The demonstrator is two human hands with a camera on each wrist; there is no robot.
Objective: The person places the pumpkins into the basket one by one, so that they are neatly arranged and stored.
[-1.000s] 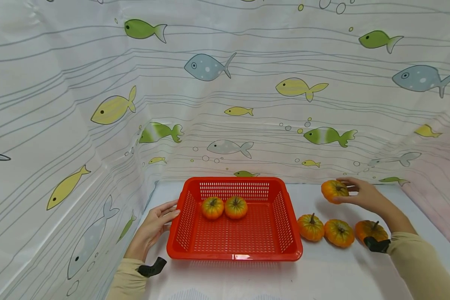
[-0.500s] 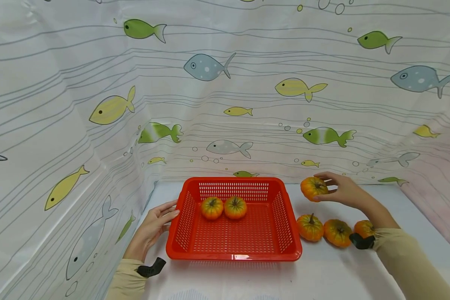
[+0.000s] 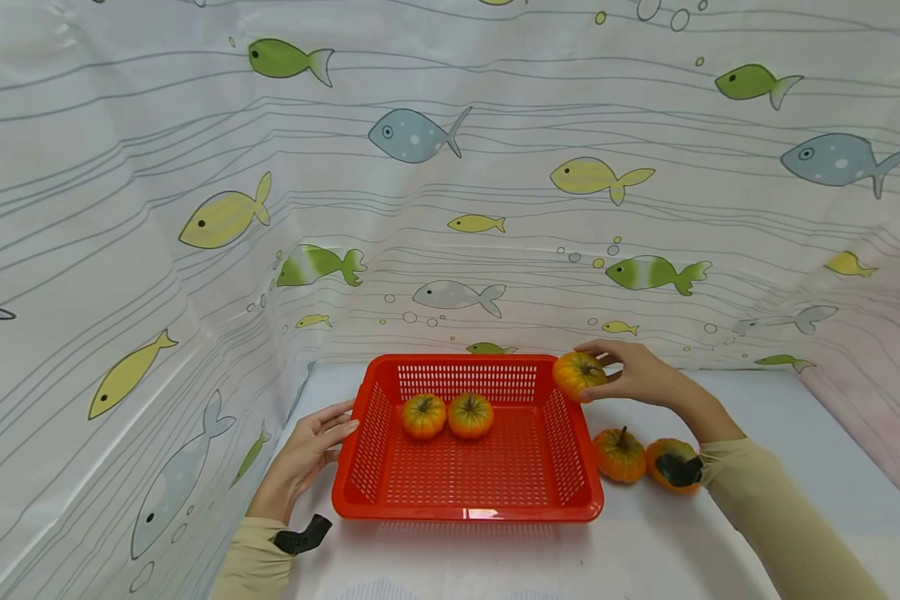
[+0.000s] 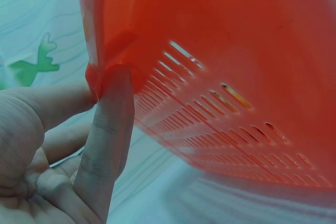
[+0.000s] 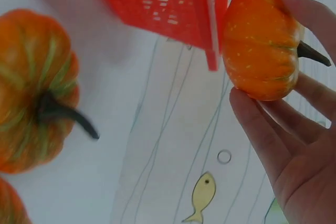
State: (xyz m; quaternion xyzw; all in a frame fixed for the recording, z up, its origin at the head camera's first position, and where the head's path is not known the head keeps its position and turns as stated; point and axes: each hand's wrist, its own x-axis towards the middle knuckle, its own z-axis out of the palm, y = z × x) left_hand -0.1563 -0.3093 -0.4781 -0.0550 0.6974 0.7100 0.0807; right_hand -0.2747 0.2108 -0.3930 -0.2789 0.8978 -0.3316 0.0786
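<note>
My right hand grips a small orange pumpkin between thumb and fingers, right at the basket's upper right rim. In the right wrist view this held pumpkin shows its dark stem turned toward the palm. With thumb and fingers my left hand pinches the left rim of the red plastic basket; the left wrist view shows the basket's slotted side wall beside the fingers. Inside the basket sit a pumpkin and, next to it, another pumpkin.
Right of the basket, a pumpkin stands on the white table. Beside it another pumpkin is partly covered by the black wrist strap. Fish-patterned sheeting rises behind and at both sides.
My right hand has carried the pumpkin leftward from above the table to the basket's right rim. The forearm now hides the rightmost table pumpkin. My left hand stays on the basket.
</note>
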